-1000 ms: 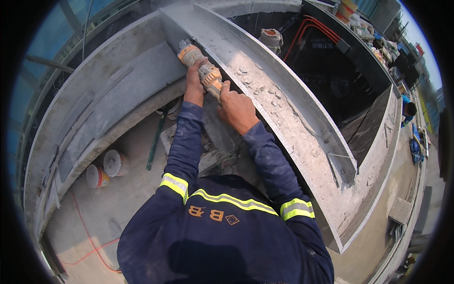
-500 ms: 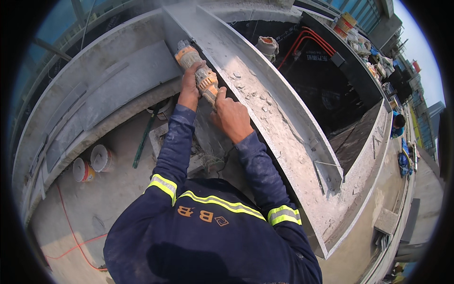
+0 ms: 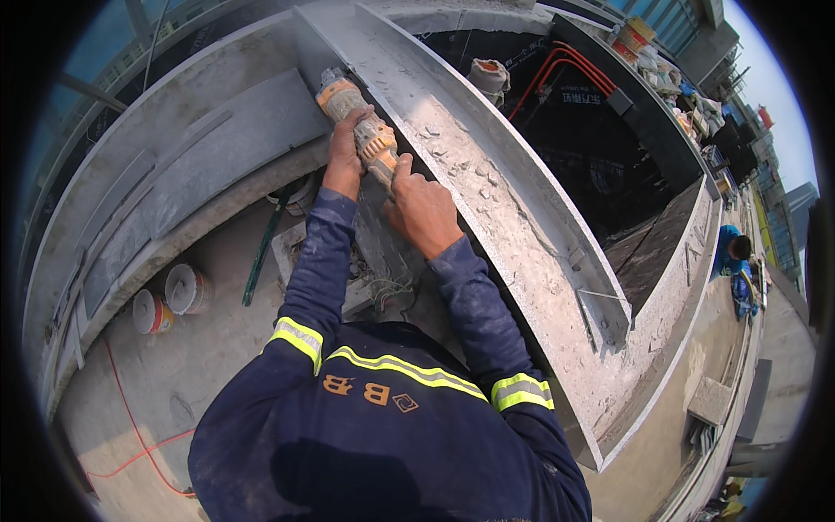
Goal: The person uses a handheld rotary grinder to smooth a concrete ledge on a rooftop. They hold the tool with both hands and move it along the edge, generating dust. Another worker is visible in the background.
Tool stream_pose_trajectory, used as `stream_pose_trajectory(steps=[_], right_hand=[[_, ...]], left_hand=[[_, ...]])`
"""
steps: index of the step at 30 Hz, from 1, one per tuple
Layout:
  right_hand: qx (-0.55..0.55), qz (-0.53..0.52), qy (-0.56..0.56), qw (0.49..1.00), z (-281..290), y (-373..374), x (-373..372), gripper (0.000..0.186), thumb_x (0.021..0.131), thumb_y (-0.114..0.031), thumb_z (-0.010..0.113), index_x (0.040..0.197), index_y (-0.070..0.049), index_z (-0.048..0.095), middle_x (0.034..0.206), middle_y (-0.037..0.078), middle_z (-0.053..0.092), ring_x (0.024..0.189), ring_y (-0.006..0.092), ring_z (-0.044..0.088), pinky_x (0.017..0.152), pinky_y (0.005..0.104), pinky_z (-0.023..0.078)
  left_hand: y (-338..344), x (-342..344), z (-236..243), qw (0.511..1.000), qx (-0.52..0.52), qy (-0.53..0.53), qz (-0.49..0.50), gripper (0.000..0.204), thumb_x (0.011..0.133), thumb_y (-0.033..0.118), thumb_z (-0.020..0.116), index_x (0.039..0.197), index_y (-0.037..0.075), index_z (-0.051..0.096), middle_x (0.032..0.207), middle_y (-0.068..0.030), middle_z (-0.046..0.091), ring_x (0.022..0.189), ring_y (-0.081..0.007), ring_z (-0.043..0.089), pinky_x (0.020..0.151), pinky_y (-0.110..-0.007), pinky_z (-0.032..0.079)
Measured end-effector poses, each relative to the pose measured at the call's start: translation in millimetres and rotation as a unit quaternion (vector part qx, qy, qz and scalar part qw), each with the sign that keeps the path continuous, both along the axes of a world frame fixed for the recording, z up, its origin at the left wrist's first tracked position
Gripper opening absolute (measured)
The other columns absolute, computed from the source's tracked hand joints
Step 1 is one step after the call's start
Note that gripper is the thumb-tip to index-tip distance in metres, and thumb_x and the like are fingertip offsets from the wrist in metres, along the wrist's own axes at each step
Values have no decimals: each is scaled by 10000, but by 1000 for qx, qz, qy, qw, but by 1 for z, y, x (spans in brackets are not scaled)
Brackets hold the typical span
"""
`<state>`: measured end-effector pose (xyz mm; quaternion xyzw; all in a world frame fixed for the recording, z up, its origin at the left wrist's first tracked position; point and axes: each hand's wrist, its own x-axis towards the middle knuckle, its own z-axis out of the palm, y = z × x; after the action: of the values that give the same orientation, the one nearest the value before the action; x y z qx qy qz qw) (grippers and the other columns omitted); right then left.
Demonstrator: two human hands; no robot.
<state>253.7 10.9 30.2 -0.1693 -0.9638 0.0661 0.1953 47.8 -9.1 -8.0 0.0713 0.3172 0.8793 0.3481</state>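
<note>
My left hand point(image 3: 344, 148) grips the body of a dusty orange-and-grey power tool point(image 3: 364, 122), with its fingers wrapped round it. My right hand point(image 3: 421, 209) is closed on the tool's rear handle, lower and to the right. The tool's metal head point(image 3: 333, 76) is at the near edge of a grey steel channel point(image 3: 487, 209), beside an upright plate at the upper middle. Whether the tip touches the metal is too small to tell. Rubble and dust lie along the channel.
A curved concrete ledge with grey sheets point(image 3: 217, 139) is at left; two buckets point(image 3: 184, 289), a green bar point(image 3: 265, 252) and an orange hose point(image 3: 139, 426) lie below it. A black-lined recess point(image 3: 609, 148) with red pipes is at right. A person in blue point(image 3: 731, 252) is at far right.
The view has shifted, so my hands, the tool and surroundings sit slightly higher and further left in the picture. The grip is unchanged. The person at far right has moved slightly.
</note>
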Motion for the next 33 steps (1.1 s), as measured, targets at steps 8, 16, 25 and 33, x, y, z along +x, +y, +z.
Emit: stream_pose_trajectory(steps=[8,16,25,33], right_hand=[[-8,-5,-5,1000,-10,8,-18,753,768,-192,717,1353,175,416,792,236,700,716,388,710,625,471,572],[-17,-5,-18,1000,-5,6,-17,754,770,-202,720,1345,179,417,798,238,702,722,384,713,622,475,573],[-20,-14,-24,999,6,-3,7,784,762,-203,735,1375,152,400,812,229,703,722,387,712,624,472,575],[-14,-8,-15,1000,-3,0,4,772,757,-202,731,1360,162,416,794,226,697,716,385,710,619,471,573]], left_hand=[[6,-14,-5,1000,7,5,-13,292,821,176,767,994,27,585,799,-100,639,661,-272,680,622,-424,596],[6,-14,-3,1000,-5,0,-15,296,823,171,763,1001,22,580,796,-109,639,661,-285,683,619,-437,602],[-4,5,3,1000,-9,2,-9,341,817,198,749,1054,6,596,839,-161,655,709,-316,697,655,-441,609],[-2,0,-2,1000,-10,12,-15,373,832,221,728,1107,-1,609,882,-197,663,751,-350,709,687,-456,616]])
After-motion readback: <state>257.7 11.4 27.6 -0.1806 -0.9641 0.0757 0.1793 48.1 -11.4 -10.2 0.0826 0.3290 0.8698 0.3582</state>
